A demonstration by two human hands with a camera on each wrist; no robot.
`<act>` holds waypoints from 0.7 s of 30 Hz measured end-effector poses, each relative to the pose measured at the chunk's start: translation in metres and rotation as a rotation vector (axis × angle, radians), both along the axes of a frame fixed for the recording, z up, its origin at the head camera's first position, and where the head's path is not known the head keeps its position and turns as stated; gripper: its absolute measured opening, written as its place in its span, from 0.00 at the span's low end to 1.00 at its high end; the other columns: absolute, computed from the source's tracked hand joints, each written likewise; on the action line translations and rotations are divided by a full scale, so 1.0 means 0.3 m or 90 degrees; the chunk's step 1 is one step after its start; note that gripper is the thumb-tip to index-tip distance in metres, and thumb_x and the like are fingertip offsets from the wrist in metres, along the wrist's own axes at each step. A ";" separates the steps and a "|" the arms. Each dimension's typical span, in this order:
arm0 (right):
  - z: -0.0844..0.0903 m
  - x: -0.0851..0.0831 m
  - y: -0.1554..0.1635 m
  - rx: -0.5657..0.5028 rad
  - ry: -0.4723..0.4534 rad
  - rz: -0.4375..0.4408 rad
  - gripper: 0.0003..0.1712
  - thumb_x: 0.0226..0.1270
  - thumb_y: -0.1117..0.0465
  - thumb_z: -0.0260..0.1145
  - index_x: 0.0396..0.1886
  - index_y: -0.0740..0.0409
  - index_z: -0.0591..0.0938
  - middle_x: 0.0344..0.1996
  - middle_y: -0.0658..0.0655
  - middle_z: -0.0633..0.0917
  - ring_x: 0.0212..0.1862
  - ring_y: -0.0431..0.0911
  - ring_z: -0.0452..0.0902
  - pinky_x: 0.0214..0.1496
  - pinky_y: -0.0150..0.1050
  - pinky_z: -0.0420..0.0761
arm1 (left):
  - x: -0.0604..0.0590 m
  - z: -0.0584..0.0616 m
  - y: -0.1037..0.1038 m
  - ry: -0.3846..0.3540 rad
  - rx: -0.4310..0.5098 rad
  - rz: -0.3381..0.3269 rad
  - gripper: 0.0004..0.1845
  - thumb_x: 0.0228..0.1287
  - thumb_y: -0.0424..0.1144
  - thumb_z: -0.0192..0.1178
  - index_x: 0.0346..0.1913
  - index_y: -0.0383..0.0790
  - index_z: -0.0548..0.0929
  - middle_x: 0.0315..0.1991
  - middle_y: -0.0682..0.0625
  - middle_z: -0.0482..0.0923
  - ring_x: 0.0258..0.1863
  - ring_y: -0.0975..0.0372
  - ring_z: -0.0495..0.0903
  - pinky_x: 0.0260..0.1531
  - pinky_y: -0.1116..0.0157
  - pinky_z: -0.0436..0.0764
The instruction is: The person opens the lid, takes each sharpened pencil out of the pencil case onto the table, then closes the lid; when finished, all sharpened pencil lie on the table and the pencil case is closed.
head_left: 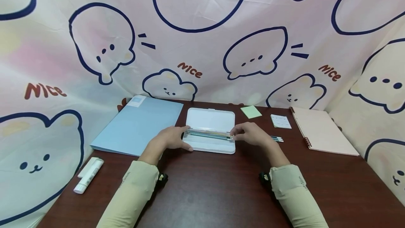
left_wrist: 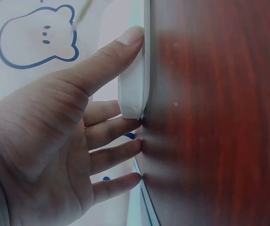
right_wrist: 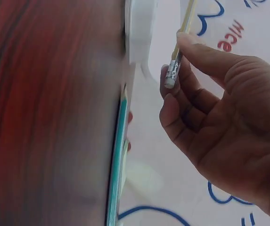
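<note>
A white pencil case lies with its lid raised, and teal pencils rest inside. My left hand holds the case's left end, thumb at the front corner and index finger toward the hinge; its other fingertips touch the table in the left wrist view. At the other end, my right hand pinches a yellowish pencil near its silver ferrule and white eraser. That pencil slants over the case in the right wrist view, its far end out of frame.
More pencils lie beside my right wrist. A blue folder is left of the case, a glue stick nearer. Green sticky notes, a small white pad and a pink spiral notebook lie to the right.
</note>
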State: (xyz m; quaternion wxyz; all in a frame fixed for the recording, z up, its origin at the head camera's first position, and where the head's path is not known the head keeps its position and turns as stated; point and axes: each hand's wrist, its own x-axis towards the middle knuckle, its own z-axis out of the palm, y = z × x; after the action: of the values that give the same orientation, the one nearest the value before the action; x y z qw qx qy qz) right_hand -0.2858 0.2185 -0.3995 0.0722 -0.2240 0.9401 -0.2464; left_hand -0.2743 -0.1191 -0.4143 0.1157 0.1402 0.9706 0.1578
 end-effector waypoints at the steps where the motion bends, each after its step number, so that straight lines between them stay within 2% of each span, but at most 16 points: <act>1: 0.000 0.001 0.016 -0.003 0.002 0.000 0.07 0.72 0.59 0.67 0.46 0.46 0.88 0.45 0.47 0.89 0.45 0.46 0.76 0.49 0.43 0.76 | 0.000 -0.001 0.000 -0.001 0.001 0.001 0.54 0.49 0.65 0.74 0.78 0.50 0.65 0.70 0.43 0.73 0.66 0.49 0.73 0.67 0.44 0.72; 8: 0.008 0.002 0.144 -0.018 0.012 -0.024 0.09 0.71 0.57 0.68 0.47 0.44 0.90 0.44 0.46 0.89 0.44 0.44 0.78 0.49 0.42 0.77 | 0.001 0.006 0.003 -0.001 0.006 0.003 0.53 0.50 0.65 0.74 0.78 0.51 0.65 0.71 0.44 0.73 0.65 0.50 0.73 0.68 0.45 0.72; 15: 0.013 0.014 0.295 -0.049 0.005 -0.075 0.10 0.72 0.58 0.67 0.46 0.50 0.91 0.43 0.52 0.90 0.43 0.47 0.76 0.44 0.41 0.76 | -0.003 0.006 0.009 -0.004 0.009 -0.002 0.53 0.50 0.65 0.74 0.78 0.50 0.65 0.70 0.44 0.73 0.65 0.50 0.73 0.68 0.45 0.72; 18: 0.006 0.022 0.355 -0.039 0.007 -0.092 0.10 0.71 0.57 0.68 0.46 0.50 0.91 0.43 0.53 0.90 0.45 0.48 0.76 0.45 0.41 0.76 | -0.005 0.004 0.009 -0.005 0.006 0.001 0.53 0.50 0.65 0.74 0.78 0.51 0.65 0.70 0.44 0.73 0.65 0.50 0.73 0.68 0.45 0.71; 21: -0.008 0.031 0.410 -0.017 0.008 -0.120 0.09 0.71 0.55 0.69 0.45 0.47 0.92 0.44 0.51 0.90 0.48 0.48 0.78 0.50 0.43 0.77 | -0.005 0.001 0.006 -0.006 -0.001 -0.001 0.53 0.50 0.65 0.74 0.78 0.50 0.65 0.70 0.43 0.74 0.65 0.49 0.73 0.67 0.44 0.72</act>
State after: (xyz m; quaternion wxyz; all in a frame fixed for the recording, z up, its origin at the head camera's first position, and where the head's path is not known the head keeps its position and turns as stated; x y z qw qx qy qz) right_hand -0.2765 0.3416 -0.4018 0.0399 -0.1368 0.9542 -0.2632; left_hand -0.2758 -0.1172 -0.4140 0.1202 0.1400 0.9701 0.1575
